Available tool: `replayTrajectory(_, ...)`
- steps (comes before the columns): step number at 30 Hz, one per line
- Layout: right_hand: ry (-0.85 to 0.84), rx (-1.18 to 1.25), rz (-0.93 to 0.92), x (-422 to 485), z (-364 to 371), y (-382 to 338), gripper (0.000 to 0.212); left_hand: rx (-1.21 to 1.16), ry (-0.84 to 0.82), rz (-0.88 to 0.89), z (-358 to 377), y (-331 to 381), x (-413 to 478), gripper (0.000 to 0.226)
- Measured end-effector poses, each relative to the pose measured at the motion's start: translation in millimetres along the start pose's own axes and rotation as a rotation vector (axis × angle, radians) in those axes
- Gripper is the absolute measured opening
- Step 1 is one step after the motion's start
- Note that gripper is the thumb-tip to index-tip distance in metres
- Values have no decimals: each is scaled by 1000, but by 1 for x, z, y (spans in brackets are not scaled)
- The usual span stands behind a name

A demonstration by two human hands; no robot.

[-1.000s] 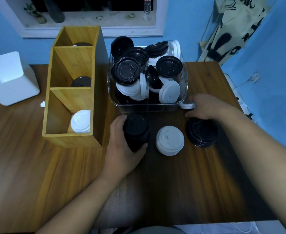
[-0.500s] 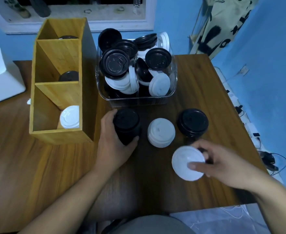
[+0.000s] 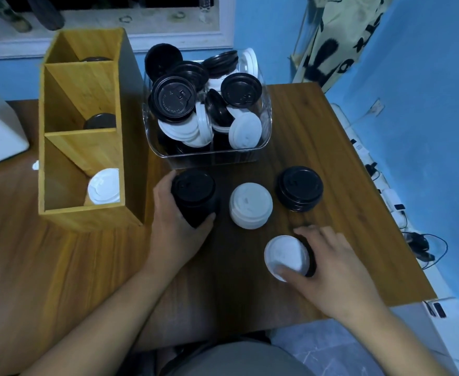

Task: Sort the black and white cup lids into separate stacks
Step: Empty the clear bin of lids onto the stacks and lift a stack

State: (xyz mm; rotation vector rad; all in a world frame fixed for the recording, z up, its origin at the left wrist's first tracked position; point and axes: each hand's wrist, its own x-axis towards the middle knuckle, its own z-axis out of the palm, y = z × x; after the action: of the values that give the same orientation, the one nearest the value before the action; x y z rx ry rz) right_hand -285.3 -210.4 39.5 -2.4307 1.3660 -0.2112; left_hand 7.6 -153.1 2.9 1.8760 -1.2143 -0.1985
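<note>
After right hand (image 3: 331, 264) left bin (image 3: 209, 156), it holds white lid (image 3: 285, 253)

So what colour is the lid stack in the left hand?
Black. The stack in the left hand shows best in the head view.

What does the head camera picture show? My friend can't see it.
A person's left hand grips a tall black lid stack, while the right hand holds a white lid. Nearby stand a white stack and a short black stack, before a clear bin of mixed lids.
</note>
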Motion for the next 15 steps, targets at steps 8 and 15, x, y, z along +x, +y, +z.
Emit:
replayTrajectory(8,-60,207,-121,3,-2,-10,69,7,-9,-27,-1,3,-2,110)
replayTrajectory(15,124,167,-249,67,-22,-45,68,8,-29,-81,0,0,-3,111)
